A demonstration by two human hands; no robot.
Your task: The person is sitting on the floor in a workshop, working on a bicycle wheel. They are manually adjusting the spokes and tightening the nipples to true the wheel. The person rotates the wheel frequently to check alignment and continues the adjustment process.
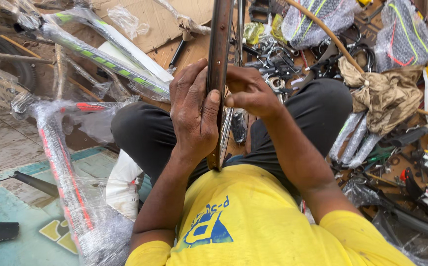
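Rusty brown metal wheel rim [219, 74] stands on edge between both hands, its long line running straight away from the chest. Left hand [194, 116] fingers clamp its left side, thumb on the edge; right hand [248, 91] fingers pinch together at the spokes [227, 129] just right of it. Beyond lie plastic-wrapped bicycle frames [61, 162] and scattered tools [283, 64].

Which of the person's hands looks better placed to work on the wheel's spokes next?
Probably the right hand: its fingertips sit at the spokes, while the left hand grips the wheel rim.
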